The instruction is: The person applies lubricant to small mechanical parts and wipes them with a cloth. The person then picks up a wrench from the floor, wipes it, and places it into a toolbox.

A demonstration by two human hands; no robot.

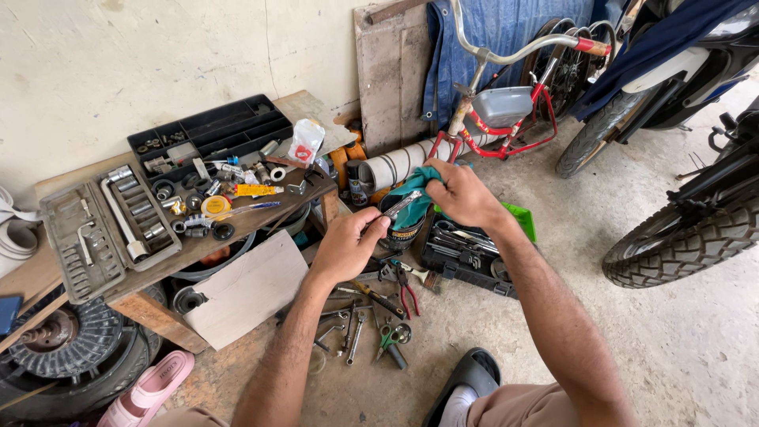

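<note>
A person is sitting over a floor strewn with tools, the left hand pinching one metal tool by its end while the right hand is closing one teal rag around it, apparently mid-wipe. Left of the tool, one wooden counter is carrying two socket trays; right of it, one red bicycle is leaning. Finishing likely means sliding the rag along.

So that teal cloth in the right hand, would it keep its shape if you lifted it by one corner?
Probably not. The teal cloth bunches and drapes under the right hand, so it looks soft and floppy. It seems light, since the fingers hold it loosely. It wraps around the metal tool held by the left hand, so it likely grips rather than slides.
</note>
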